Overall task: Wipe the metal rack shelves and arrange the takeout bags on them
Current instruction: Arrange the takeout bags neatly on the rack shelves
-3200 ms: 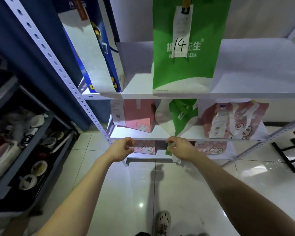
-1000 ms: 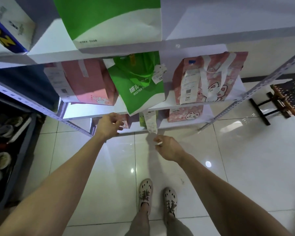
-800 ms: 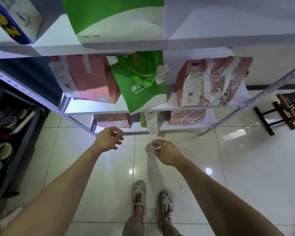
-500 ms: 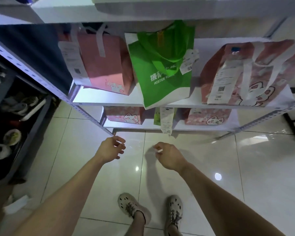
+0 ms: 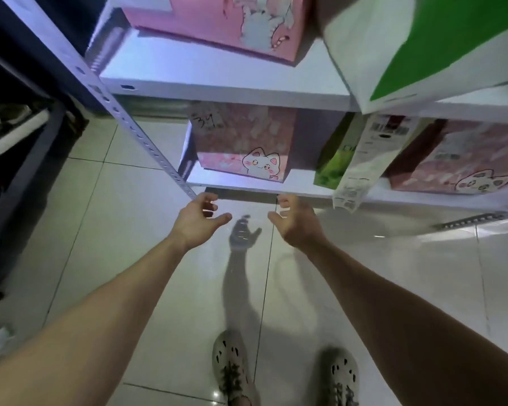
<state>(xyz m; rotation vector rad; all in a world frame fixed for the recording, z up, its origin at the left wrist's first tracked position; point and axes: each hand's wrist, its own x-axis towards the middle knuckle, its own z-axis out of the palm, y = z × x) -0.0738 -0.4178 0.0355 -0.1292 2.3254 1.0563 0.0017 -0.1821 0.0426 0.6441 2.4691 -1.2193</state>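
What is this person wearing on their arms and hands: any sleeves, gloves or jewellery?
Nothing shows. The left hand and right hand are bare, with no gloves, rings or wristwatch visible, and both forearms are uncovered to the frame's edge: no sleeve in view.

There is only one view, from a wide-angle camera worn on the person's head. It looks forward and steeply down and stands close to the metal rack point(image 5: 147, 142), whose two lower shelves point(image 5: 232, 89) fill the frame from 10 to 2 o'clock. The tiled floor point(image 5: 100, 230) and the shoes point(image 5: 232, 373) lie at 6 o'clock. Both forearms point(image 5: 115, 303) enter from the bottom corners, at 7 and 5 o'clock.
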